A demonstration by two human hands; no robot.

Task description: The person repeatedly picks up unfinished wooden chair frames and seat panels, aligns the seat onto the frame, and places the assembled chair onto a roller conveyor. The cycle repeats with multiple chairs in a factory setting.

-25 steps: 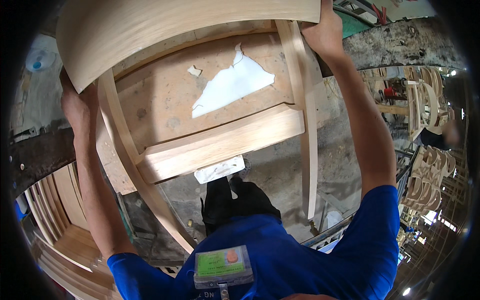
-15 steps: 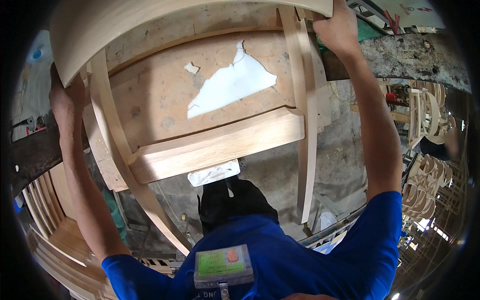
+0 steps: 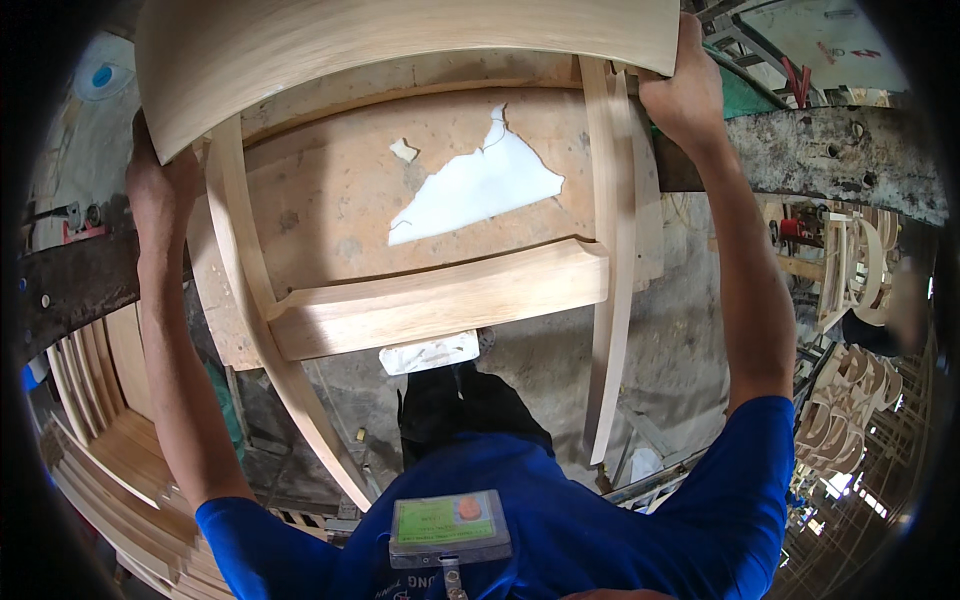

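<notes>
Clearly, left hand (image 3: 163, 190) and right hand (image 3: 688, 100), grip closed, hold a pale, curved, grained wooden panel (image 3: 400, 32).

The panel (image 3: 400, 45) spans the far side, my left hand (image 3: 163, 185) at its left end, my right hand (image 3: 688, 98) at its right. Nearer me, the rail (image 3: 440, 305) runs crosswise between the left leg (image 3: 302, 410) and the right leg (image 3: 608, 350). Beyond the rail, a sheet (image 3: 480, 185) lies on the surface (image 3: 330, 230), a scrap (image 3: 403, 150) just to its left. Frames (image 3: 845, 400) stand far right.
</notes>
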